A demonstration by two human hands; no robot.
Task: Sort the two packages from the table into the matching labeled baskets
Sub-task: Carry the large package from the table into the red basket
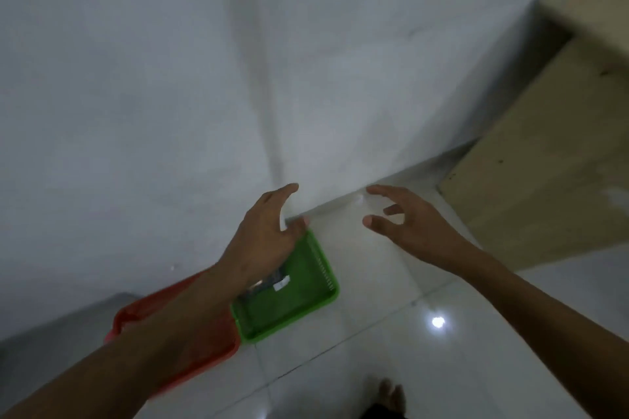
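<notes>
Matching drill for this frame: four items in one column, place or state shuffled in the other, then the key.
Things
1. green basket
2. red basket
3. left hand
4. wooden furniture

Place or state
A. far right, against the wall
B. mostly hidden under the left forearm
C. on the tiled floor, a package inside
D. open and empty, above the green basket

Pairs: 1-C, 2-B, 3-D, 4-A
</notes>
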